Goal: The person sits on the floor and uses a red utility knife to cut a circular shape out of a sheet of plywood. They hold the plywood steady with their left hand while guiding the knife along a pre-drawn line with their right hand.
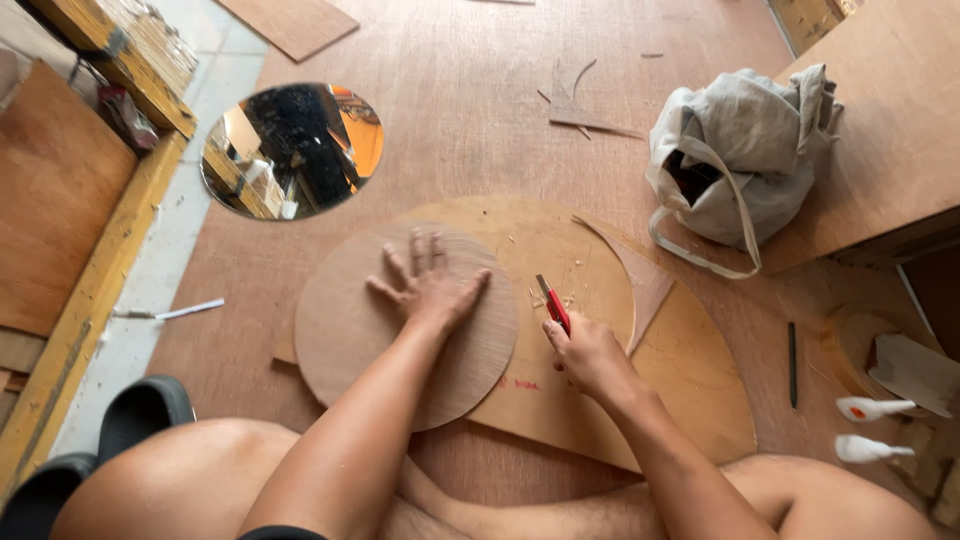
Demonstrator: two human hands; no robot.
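Observation:
My left hand [430, 285] lies flat with fingers spread on a round wooden disc [345, 330], pressing it down. The disc rests on a larger rounded plywood sheet [680, 380] on the floor. My right hand [590, 355] grips a red utility knife [552, 303], its blade tip at the disc's right edge on the larger sheet. Small wood shavings lie around the blade. A thin curved offcut [640, 280] sits just right of the knife.
A round mirror [290, 150] lies at the upper left. A grey cloth bag [740, 155] sits upper right on a plywood board. A black pencil [792, 365], white glue nozzles [865, 430], black sandals [140, 410] and wood scraps [580, 110] surround me.

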